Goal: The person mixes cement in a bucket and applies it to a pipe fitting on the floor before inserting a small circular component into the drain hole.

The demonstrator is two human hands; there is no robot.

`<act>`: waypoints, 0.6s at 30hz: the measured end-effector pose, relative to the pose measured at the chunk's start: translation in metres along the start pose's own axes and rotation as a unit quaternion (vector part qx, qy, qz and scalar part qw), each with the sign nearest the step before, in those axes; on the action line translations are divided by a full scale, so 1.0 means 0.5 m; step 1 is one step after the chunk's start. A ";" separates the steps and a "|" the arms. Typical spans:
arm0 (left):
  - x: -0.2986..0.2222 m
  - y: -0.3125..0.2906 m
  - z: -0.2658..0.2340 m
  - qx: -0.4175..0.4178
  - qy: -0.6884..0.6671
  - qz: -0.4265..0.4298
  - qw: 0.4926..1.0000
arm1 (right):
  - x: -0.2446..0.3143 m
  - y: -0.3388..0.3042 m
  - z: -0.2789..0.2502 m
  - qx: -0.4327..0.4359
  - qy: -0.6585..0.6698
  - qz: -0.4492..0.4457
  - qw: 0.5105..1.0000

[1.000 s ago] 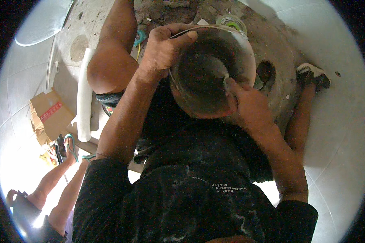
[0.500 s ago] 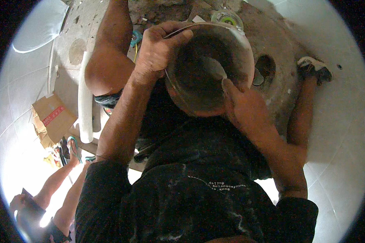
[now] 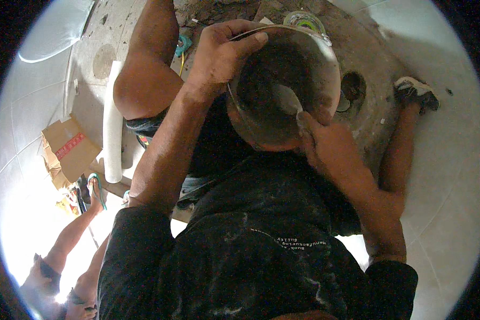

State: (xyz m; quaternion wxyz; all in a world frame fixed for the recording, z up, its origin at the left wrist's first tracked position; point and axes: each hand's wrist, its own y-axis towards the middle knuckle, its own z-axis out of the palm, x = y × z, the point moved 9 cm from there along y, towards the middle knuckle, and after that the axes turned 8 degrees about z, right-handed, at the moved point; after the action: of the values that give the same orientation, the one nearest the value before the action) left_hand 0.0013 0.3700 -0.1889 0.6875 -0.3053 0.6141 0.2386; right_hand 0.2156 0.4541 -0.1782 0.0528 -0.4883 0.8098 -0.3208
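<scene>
A round, pale-walled bucket (image 3: 332, 74) is tilted open toward me between my legs, its inside dark and smeared. My left hand (image 3: 218, 58) grips the far-left part of its rim, thumb over the edge and fingers on the outside. Closed round the handle of a small trowel (image 3: 287, 99), my right hand (image 3: 330, 146) is at the bucket's near-right side. The trowel's pale, rounded blade lies inside the bucket; its handle is mostly hidden by my fingers. What the bucket contains is too dark to make out.
Beyond the bucket lies a clear, green-tinged ring-shaped roll (image 3: 304, 22). A round hole (image 3: 353, 86) opens in the rough floor to the right. A teal object (image 3: 183, 45), white tube (image 3: 112, 128) and cardboard box (image 3: 69, 149) are left. Another person's leg (image 3: 72, 232) shows lower left.
The bucket and both hands have shifted slightly right. Inside it, the trowel blade has moved a little nearer to me. The other person's legs have moved at lower left.
</scene>
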 end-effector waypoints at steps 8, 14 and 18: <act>0.034 0.014 -0.012 0.017 0.002 -0.007 1.000 | -0.009 -0.041 -0.053 -0.133 0.069 0.019 0.989; 0.042 0.025 -0.015 0.016 0.013 0.015 1.000 | -0.009 -0.014 -0.039 -0.123 0.020 0.047 0.991; 0.021 0.026 -0.010 0.017 0.049 0.014 0.999 | 0.017 -0.003 -0.013 -0.053 -0.024 0.053 0.997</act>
State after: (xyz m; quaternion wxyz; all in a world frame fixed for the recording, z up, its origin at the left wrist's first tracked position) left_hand -0.0101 0.3750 -0.2012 0.6582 -0.2966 0.6553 0.2222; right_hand 0.2094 0.4497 -0.1702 0.0631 -0.4543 0.8491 -0.2622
